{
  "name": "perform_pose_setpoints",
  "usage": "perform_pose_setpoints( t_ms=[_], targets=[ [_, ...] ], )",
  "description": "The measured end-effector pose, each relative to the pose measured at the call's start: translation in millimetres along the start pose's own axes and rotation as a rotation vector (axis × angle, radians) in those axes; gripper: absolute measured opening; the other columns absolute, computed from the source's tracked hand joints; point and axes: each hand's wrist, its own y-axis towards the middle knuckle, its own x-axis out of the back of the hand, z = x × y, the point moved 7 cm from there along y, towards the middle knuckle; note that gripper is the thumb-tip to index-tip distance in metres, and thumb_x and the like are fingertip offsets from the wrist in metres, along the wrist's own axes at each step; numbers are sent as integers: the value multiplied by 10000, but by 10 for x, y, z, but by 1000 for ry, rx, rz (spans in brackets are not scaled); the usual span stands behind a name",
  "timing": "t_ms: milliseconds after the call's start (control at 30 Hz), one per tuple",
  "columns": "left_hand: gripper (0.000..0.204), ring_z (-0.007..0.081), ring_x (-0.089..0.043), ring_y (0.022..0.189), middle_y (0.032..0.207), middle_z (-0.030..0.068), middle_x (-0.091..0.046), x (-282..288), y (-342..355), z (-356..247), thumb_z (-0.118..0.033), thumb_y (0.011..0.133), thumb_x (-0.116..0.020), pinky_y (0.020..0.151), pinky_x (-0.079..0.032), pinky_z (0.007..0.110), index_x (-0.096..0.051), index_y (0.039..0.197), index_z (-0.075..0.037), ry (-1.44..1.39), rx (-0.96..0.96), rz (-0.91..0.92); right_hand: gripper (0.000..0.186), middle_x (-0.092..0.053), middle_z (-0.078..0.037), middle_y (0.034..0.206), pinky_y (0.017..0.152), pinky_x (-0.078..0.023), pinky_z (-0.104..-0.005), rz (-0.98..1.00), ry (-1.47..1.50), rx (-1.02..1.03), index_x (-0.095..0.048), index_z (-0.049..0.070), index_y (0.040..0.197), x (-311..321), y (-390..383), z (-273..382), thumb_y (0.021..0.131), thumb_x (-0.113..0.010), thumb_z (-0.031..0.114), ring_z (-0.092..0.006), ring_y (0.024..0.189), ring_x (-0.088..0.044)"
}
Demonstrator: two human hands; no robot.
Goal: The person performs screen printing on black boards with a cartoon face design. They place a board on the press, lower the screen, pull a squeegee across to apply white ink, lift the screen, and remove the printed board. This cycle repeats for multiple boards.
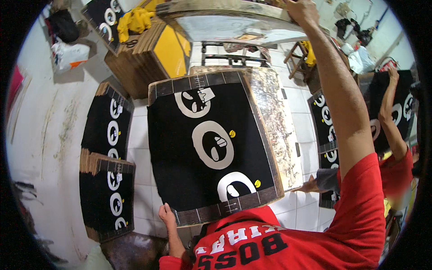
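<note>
A board (198,216) with dark, ruled end strips lies on the worktable in front of me. Stretched over it is a black cloth panel (175,157) printed with white ring shapes and small yellow balls. My left hand (168,215) is closed on the board's near left corner, thumb uppermost. Raised high at the far side is my right hand (303,12), its fingers wrapped round the edge of a large wooden-edged screen frame (225,24). That frame is tilted up, beyond the cloth and apart from it. Part of the right hand's grip is cut off by the top edge.
Stacked boards with similar black panels (96,130) stand at left. Behind them is a boxy board stack (135,67) bearing yellow cloth (135,24) and scissors (131,43). At right, a co-worker's hand (393,74) touches another printed panel (382,96). A wooden stool (297,58) stands beyond.
</note>
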Motion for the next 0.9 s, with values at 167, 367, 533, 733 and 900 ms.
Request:
perform_pose_setpoints(
  t_ms=[167,367,533,733,900],
  targets=[
    [325,365,-610,755,829,206,-647,-612,43,-606,-271,966,-704,732,-491,461,-632,918,42,26,-49,178,533,-732,-185,1193,957,-546,-463,-39,-27,-6,-709,180,1282,-65,57,-68,862,-730,507,-368,1127,-689],
    [566,397,-648,856,909,206,-673,-952,-223,-1119,-378,771,-902,777,-503,494,-604,1018,35,188,-164,307,484,-717,-195,1224,1009,-520,-477,23,-74,-11,-681,188,1331,-91,133,-66,887,-672,382,-376,1174,-667],
    [540,388,-659,851,897,208,-676,-941,-267,-1174,-345,745,-917,767,-503,497,-582,976,10,268,-145,346,528,-704,-203,1255,993,-517,-481,52,-27,-11,-637,208,1361,-84,212,-3,918,-653,496,-392,1176,-664],
    [567,452,-655,931,958,250,-682,-953,-247,-1261,-352,750,-907,821,-504,515,-573,1025,15,311,-67,406,536,-704,-202,1258,983,-514,-489,73,-22,-56,-630,217,1353,-53,301,81,925,-642,540,-396,1175,-664],
    [658,486,-634,1036,1061,279,-664,-1001,-165,-1391,-376,762,-893,916,-491,530,-524,1132,24,353,-81,426,507,-712,-189,1247,981,-517,-477,76,-58,-69,-641,215,1332,-15,341,91,922,-642,514,-387,1179,-665]
  ],
)
